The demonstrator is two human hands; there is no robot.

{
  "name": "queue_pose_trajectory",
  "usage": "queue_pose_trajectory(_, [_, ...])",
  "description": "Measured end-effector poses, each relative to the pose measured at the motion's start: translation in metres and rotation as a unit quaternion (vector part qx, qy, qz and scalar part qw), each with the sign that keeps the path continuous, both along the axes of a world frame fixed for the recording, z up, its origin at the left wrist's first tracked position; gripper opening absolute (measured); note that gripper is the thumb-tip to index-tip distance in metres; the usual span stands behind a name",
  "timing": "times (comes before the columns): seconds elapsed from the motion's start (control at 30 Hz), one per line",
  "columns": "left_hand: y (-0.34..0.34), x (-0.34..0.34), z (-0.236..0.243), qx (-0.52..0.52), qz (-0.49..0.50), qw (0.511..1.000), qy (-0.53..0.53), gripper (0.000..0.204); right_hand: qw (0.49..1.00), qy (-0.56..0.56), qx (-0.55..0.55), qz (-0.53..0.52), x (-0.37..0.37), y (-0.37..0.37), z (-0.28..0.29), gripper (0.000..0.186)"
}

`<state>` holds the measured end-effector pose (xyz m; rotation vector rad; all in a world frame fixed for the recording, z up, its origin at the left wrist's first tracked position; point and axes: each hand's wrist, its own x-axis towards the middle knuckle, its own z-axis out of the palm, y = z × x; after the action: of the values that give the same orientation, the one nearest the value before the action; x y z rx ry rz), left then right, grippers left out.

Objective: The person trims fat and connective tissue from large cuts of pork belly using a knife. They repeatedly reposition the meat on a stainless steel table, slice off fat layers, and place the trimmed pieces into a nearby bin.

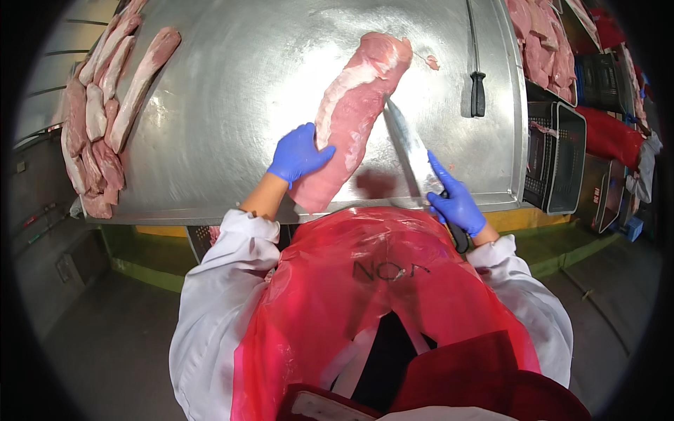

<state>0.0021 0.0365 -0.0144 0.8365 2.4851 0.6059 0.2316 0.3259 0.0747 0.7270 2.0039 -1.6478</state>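
A long pork loin [349, 123], pink with a pale fatty strip along its left side, lies slantwise on the steel table. My left hand [300, 154], in a blue glove, grips its left edge near the close end, thumb on top; the other fingers are partly hidden. A blue-gloved right hand [456, 203] of mine is closed round the dark handle of a butcher's knife [409, 140]. The long blade points away from me, its tip at the loin's right edge. Whether the tip touches the meat I cannot tell.
Several long strips of meat [98, 116] lie at the table's left end. On the right rests a sharpening steel [477, 95] with a black handle. Beyond the right edge stand a dark crate [562, 158] and a bin heaped with meat [547, 52]. A small meat scrap [432, 63] lies beyond the loin.
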Motion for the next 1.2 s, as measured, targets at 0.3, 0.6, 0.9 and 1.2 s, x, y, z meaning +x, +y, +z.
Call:
queue_pose_trajectory(0.3, [0.195, -0.081, -0.012, 0.009, 0.142, 0.988, 0.059, 0.040, 0.962, 0.194, 0.076, -0.176, -0.093, 0.069, -0.040, 0.083])
queue_pose_trajectory(0.6, [0.161, -0.107, -0.055, 0.185, 0.232, 0.946, -0.127, 0.011, 0.933, 0.230, 0.269, 0.071, -0.224, 0.019, -0.095, 0.071])
queue_pose_trajectory(0.9, [0.154, -0.086, -0.029, 0.218, 0.255, 0.926, -0.176, 0.014, 0.975, 0.112, 0.135, 0.138, -0.151, 0.019, -0.069, 0.071])
queue_pose_trajectory(1.2, [0.144, -0.113, -0.021, 0.165, 0.198, 0.961, -0.101, 0.019, 0.962, 0.177, 0.154, 0.143, -0.135, 0.016, -0.095, 0.070])
